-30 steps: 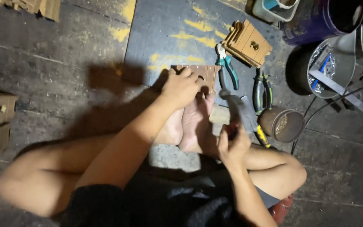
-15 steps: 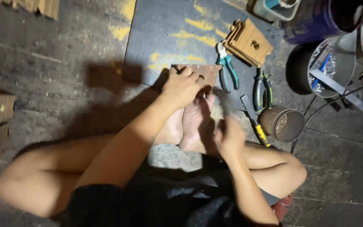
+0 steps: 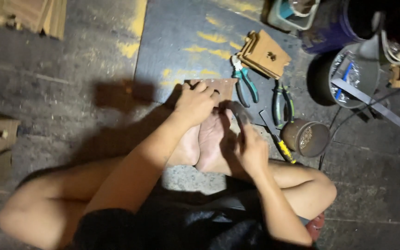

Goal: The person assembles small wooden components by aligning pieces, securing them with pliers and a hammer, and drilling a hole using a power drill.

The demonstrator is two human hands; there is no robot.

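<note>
Our right hand [image 3: 252,149] has swung the hammer [image 3: 240,115] down from its raised spot, its head now at the near right edge of the wooden piece [image 3: 222,86]. Fingers clenched round the handle. Our left hand [image 3: 195,103] presses flat on that brown board, pinned against our 2 feet [image 3: 204,141]. Teal pliers [image 3: 245,82] lie just right.

My left hand [image 3: 195,103] presses a wooden board [image 3: 221,87] on the floor — my right hand [image 3: 252,149] grips a hammer [image 3: 241,115] over it, beside two pliers [image 3: 245,83].
</note>
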